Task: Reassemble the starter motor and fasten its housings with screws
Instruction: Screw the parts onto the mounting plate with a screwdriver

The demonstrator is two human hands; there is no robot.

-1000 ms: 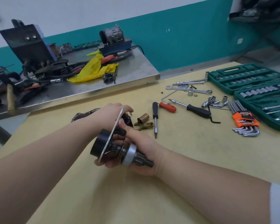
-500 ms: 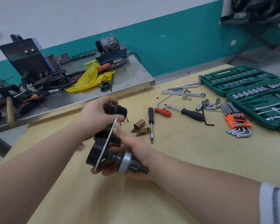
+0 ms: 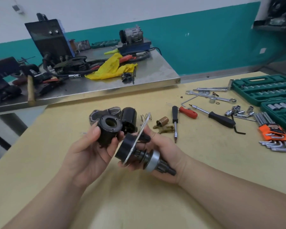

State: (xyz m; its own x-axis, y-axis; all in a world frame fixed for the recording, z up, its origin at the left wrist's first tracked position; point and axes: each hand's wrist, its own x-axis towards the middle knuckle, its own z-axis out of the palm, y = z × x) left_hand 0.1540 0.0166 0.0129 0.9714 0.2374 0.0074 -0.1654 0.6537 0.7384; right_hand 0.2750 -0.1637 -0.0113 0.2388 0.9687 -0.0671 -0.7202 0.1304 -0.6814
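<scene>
Black housing (image 3: 108, 129) gripped left hand (image 3: 91, 151); pinion assembly (image 3: 139, 154) right hand (image 3: 163, 156).

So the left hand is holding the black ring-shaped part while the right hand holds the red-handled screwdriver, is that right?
Not quite. The head view shows the right hand holding the pinion shaft assembly, not the red-handled screwdriver, which lies on the table. The left hand does hold the black ring-shaped part.

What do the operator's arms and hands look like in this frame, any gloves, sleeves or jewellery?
No gloves: both the left hand and the right hand are bare, and both forearms are bare up to the frame edge. No watch, ring or wristband shows on the parts in view. No sleeve is in view in this frame. Fingernails are short and unpainted where visible.
</scene>
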